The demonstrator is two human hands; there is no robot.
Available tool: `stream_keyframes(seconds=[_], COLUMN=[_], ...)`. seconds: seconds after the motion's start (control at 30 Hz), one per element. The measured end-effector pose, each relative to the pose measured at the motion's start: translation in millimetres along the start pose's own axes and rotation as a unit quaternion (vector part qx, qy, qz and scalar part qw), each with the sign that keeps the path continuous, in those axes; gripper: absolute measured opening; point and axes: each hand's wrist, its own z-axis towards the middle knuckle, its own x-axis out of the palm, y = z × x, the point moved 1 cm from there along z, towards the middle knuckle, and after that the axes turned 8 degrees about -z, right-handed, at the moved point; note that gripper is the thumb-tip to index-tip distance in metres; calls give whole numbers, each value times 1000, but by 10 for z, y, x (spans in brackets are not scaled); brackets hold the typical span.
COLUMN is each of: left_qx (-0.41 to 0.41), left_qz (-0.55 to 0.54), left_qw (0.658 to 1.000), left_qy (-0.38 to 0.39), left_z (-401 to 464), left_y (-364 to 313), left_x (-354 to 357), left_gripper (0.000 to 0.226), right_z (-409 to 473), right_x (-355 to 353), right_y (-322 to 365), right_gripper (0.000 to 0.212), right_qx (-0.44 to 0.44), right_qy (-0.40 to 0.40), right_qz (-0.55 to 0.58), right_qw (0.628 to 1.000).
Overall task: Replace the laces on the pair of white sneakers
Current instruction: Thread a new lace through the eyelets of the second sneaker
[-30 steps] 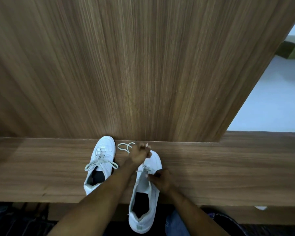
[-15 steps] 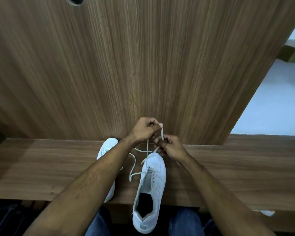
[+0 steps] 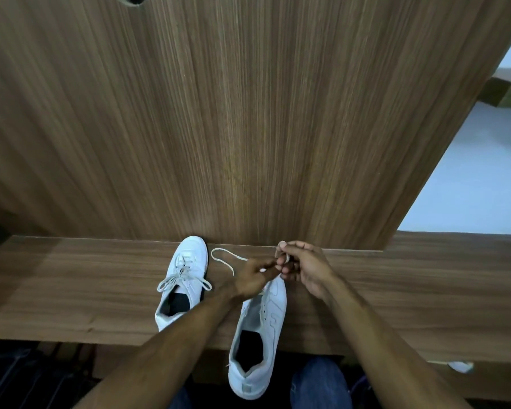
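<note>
Both hands meet above the toe of the unlaced white sneaker (image 3: pixel 260 329), which lies directly beneath the grip on the wooden ledge (image 3: pixel 71 284), heel overhanging its near edge. The right hand (image 3: pixel 303 265) pinches a coil of white lace (image 3: pixel 224 258) between curled fingers; the left hand (image 3: pixel 252 276) pinches the same lace, whose free end loops away to its left. The laced sneaker (image 3: pixel 183 278) stands just left of that loop.

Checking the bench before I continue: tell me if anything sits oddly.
The unlaced white sneaker on the right overhangs the wooden bench's front edge, heel unsupported. The laced white sneaker lies fully on it. Both hands hold the loose white lace.
</note>
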Motion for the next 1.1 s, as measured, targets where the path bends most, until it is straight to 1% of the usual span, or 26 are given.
stream_keyframes(seconds=[0.03, 0.07, 0.1, 0.2, 0.3, 0.37, 0.4, 0.43, 0.5, 0.6, 0.7, 0.77, 0.83, 0.9, 0.97, 1.03, 1.07, 1.1], left_qx=[-36, -69, -89, -92, -101, -103, -103, -107, -132, -164, -130, -90, -56, -27, -8, -3, -11, -17], left_qz=[-55, -87, -89, -55, -17, -12, -13, -29, -124, -255, -323, -336, -312, -215, -67, 62, 107, 137], left_qw=[998, 994, 992, 994, 992, 989, 985, 979, 953, 905, 873, 862, 871, 912, 955, 973, 975, 976], left_qy=[9, 7, 4, -19, -71, -106, -136, -173, -243, -299, -342, -370, -375, -349, -288, -222, -195, -171], left_z=[-16, -17, -9, 8, -27, -73, -97, -120, -157, -119, -32, 32, 79, 104, 94, 67, 29, 2], left_y=[46, 92, 134, 188, 261, 346, 382, 403, 419, 422, 335, 248, 201, 227, 299, 416, 451, 500], left_x=[58, 90, 92, 3, -221, -364, -421, -462, -498, -526, -511, -488, -466, -453, -435, -402, -378, -345], left_gripper=[14, 14, 15, 21, 23, 21, 20, 20, 18, 21, 22, 21, 19, 19, 21, 21, 23, 25], right_z=[8, 18, 30, 54, 81, 106, 115, 113, 112, 100, 74, 83, 84, 87, 57, 15, 14, 12], right_x=[31, 46, 43, -49, -134, -168, -178, -187, -196, -158, -48, 31, 111, 167, 219, 279, 309, 339], right_y=[20, 32, 31, -26, -118, -176, -210, -242, -321, -441, -542, -622, -731, -868, -987, -1040, -1052, -1059], right_gripper=[14, 14, 14, 14, 12, 11, 11, 10, 8, 7, 9, 13, 19, 15, 16, 36, 47, 53], right_qx=[1, 2, 4, 14, 26, 34, 40, 48, 70, 96, 95, 92, 95, 74, 42, 27, 25, 21], right_qy=[-5, -12, -21, -46, -76, -94, -98, -100, -102, -89, -76, -64, -30, -5, -5, -9, -14, -19], right_qz=[6, 14, 21, 16, 22, 31, 32, 32, 26, -5, -34, -92, -184, -316, -427, -477, -497, -512], right_qw=[1000, 1000, 1000, 999, 996, 995, 994, 993, 992, 991, 992, 989, 978, 946, 903, 878, 867, 859])
